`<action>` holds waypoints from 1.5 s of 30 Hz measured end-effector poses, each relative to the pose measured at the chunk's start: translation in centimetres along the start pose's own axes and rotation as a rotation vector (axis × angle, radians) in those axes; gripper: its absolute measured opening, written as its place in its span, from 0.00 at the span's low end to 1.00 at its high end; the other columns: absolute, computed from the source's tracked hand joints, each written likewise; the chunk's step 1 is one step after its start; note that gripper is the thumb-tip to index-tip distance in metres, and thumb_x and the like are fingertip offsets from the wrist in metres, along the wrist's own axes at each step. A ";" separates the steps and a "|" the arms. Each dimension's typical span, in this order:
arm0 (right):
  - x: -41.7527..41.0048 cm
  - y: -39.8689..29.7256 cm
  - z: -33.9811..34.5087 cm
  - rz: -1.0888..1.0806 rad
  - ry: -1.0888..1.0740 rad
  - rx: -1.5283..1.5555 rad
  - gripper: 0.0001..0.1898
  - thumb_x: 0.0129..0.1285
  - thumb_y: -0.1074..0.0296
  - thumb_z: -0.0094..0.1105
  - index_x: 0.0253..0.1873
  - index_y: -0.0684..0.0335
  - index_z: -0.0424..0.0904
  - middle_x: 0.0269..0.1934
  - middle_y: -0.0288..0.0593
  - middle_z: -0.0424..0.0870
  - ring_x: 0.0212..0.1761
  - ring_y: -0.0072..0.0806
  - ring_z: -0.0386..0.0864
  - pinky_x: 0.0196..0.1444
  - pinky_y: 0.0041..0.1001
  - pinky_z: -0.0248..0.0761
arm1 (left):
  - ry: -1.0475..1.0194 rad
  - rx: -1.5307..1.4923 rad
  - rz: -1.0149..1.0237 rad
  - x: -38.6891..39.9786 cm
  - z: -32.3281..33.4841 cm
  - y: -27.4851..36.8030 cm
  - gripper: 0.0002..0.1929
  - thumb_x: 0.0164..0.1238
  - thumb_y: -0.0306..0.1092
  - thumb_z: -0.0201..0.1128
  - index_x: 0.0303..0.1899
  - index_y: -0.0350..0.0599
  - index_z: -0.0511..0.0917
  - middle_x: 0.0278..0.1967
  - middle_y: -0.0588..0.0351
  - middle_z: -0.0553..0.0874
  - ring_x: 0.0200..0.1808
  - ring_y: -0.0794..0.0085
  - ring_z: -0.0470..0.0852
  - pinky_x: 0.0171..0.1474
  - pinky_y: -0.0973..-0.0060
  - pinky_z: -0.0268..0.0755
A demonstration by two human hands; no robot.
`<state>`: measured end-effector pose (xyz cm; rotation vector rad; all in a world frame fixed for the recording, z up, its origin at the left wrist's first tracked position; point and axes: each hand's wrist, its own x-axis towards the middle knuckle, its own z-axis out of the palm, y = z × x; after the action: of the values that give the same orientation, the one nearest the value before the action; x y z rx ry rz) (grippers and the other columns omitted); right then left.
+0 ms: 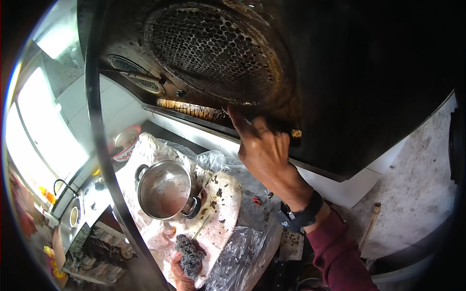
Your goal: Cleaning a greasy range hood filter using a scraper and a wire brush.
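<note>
My right hand (264, 149) is raised to the lower edge of a greasy range hood (287, 91), index finger stretched out and the other fingers curled. A pale sliver of what looks like a thin metal tool (225, 110) shows at its fingertip; the rest is hidden by the hand. Just above is the hood's round, grease-caked mesh filter (214, 47). Low in the view, my left hand (178, 271) grips a grey steel wool scourer (190, 256). Beyond it, a steel pot (165, 189) with cloudy pinkish liquid stands on a white woven sack (222, 192) strewn with dark grease flakes.
Clear plastic sheeting (244, 243) spreads beside the sack. A red-rimmed enamel basin (125, 143) stands at the back left, near a bright window (47, 127) and a sink (72, 218). A handled tool (142, 75) lies against the second filter. A wooden pole (370, 223) leans at right.
</note>
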<state>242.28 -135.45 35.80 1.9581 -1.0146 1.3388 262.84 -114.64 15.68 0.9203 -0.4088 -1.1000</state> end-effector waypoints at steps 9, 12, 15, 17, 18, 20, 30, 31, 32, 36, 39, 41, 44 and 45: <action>0.4 -0.3 -0.4 0.030 -0.020 0.028 0.33 0.42 0.85 0.53 0.58 0.54 0.71 0.22 0.41 0.69 0.15 0.35 0.73 0.15 0.33 0.67 | -0.122 -0.020 -0.007 0.4 -0.9 0.0 0.29 0.53 0.51 0.50 0.52 0.39 0.67 0.33 0.49 0.79 0.30 0.68 0.78 0.27 0.79 0.70; 1.0 -0.2 -2.3 0.008 0.089 0.038 0.33 0.42 0.85 0.53 0.58 0.53 0.72 0.23 0.42 0.69 0.17 0.34 0.74 0.16 0.33 0.67 | 0.011 -0.072 0.022 -0.1 0.6 0.1 0.31 0.52 0.52 0.51 0.53 0.38 0.65 0.34 0.49 0.78 0.32 0.67 0.78 0.30 0.77 0.71; 0.7 -0.2 -2.3 -0.055 0.218 0.069 0.35 0.41 0.83 0.55 0.60 0.53 0.70 0.23 0.41 0.69 0.16 0.34 0.73 0.16 0.34 0.66 | 0.005 -0.014 0.070 -0.1 -0.2 0.0 0.31 0.52 0.52 0.51 0.54 0.39 0.65 0.36 0.48 0.78 0.32 0.67 0.78 0.32 0.75 0.72; -0.9 0.0 -0.8 0.047 -0.098 -0.008 0.37 0.40 0.85 0.53 0.61 0.54 0.69 0.22 0.39 0.66 0.15 0.32 0.70 0.17 0.34 0.67 | 0.006 -0.038 0.020 0.4 -1.3 -0.1 0.31 0.52 0.52 0.51 0.54 0.40 0.66 0.35 0.48 0.78 0.32 0.67 0.77 0.32 0.75 0.71; -0.9 -0.3 -0.1 0.044 -0.071 -0.033 0.37 0.39 0.85 0.53 0.61 0.55 0.69 0.22 0.40 0.65 0.16 0.31 0.70 0.18 0.34 0.68 | -0.050 -0.031 -0.034 0.6 -2.3 0.1 0.30 0.52 0.52 0.52 0.53 0.40 0.67 0.35 0.49 0.78 0.32 0.68 0.78 0.33 0.75 0.71; -1.0 -0.3 -0.6 0.007 0.051 0.006 0.38 0.38 0.84 0.55 0.61 0.53 0.68 0.22 0.40 0.67 0.16 0.32 0.71 0.18 0.34 0.68 | -0.097 -0.027 -0.084 0.8 -3.8 -0.3 0.30 0.52 0.52 0.52 0.53 0.40 0.67 0.35 0.49 0.78 0.33 0.68 0.78 0.34 0.75 0.71; -0.1 0.6 -1.3 -0.099 0.159 -0.027 0.30 0.44 0.77 0.55 0.58 0.57 0.71 0.23 0.42 0.69 0.16 0.32 0.73 0.15 0.31 0.66 | -0.052 -0.141 -0.047 0.2 -1.1 -0.2 0.28 0.53 0.48 0.53 0.54 0.42 0.68 0.39 0.52 0.78 0.38 0.66 0.78 0.41 0.71 0.71; 0.3 0.6 -2.0 -0.123 0.230 -0.012 0.30 0.44 0.76 0.55 0.58 0.57 0.71 0.22 0.43 0.70 0.16 0.33 0.73 0.16 0.31 0.66 | -0.018 -0.176 -0.049 0.3 -1.2 -0.4 0.27 0.54 0.47 0.53 0.55 0.43 0.68 0.41 0.52 0.78 0.41 0.66 0.77 0.44 0.71 0.70; 0.2 -0.4 -2.2 -0.066 0.083 0.010 0.28 0.44 0.76 0.55 0.57 0.58 0.72 0.24 0.43 0.71 0.18 0.33 0.74 0.17 0.30 0.66 | 0.048 -0.203 -0.034 -0.2 -1.9 0.0 0.27 0.55 0.46 0.52 0.56 0.44 0.67 0.43 0.53 0.77 0.43 0.66 0.76 0.46 0.72 0.69; -1.6 0.6 -1.3 -0.012 -0.169 -0.061 0.25 0.47 0.75 0.54 0.54 0.57 0.74 0.23 0.44 0.71 0.17 0.34 0.72 0.20 0.33 0.68 | 0.024 -0.235 -0.070 0.1 -0.6 -0.4 0.26 0.56 0.45 0.52 0.55 0.43 0.68 0.45 0.53 0.77 0.45 0.67 0.76 0.48 0.72 0.68; 0.0 0.8 -3.6 -0.100 -0.048 -0.124 0.34 0.44 0.81 0.55 0.61 0.51 0.69 0.22 0.42 0.70 0.15 0.33 0.73 0.15 0.33 0.68 | -0.023 -0.155 -0.099 0.1 -1.4 -0.4 0.25 0.55 0.44 0.52 0.53 0.41 0.69 0.42 0.53 0.78 0.41 0.67 0.78 0.45 0.72 0.70; 1.1 0.1 -3.9 -0.154 -0.081 -0.198 0.26 0.48 0.76 0.55 0.56 0.54 0.73 0.22 0.45 0.71 0.19 0.35 0.74 0.19 0.33 0.69 | -0.048 -0.359 -0.079 0.8 -3.4 -0.5 0.28 0.47 0.36 0.55 0.54 0.34 0.67 0.45 0.42 0.78 0.44 0.54 0.79 0.49 0.57 0.73; 1.1 0.4 -4.1 -0.286 -0.103 -0.309 0.17 0.53 0.71 0.55 0.50 0.56 0.77 0.22 0.47 0.73 0.22 0.38 0.75 0.25 0.34 0.71 | 0.043 -0.340 -0.062 -0.3 -2.9 0.2 0.28 0.49 0.38 0.56 0.53 0.36 0.67 0.44 0.44 0.78 0.43 0.57 0.79 0.45 0.59 0.74; 1.7 0.5 -4.1 -0.361 -0.050 -0.348 0.16 0.55 0.70 0.55 0.50 0.56 0.78 0.21 0.47 0.73 0.22 0.37 0.75 0.26 0.34 0.71 | 0.040 -0.359 -0.063 0.2 -2.0 0.3 0.28 0.49 0.38 0.56 0.53 0.36 0.67 0.44 0.44 0.78 0.43 0.57 0.79 0.45 0.59 0.74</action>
<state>240.10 -133.02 38.82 1.8067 -0.8028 0.8571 264.49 -113.90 14.73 0.6394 -0.1424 -1.1643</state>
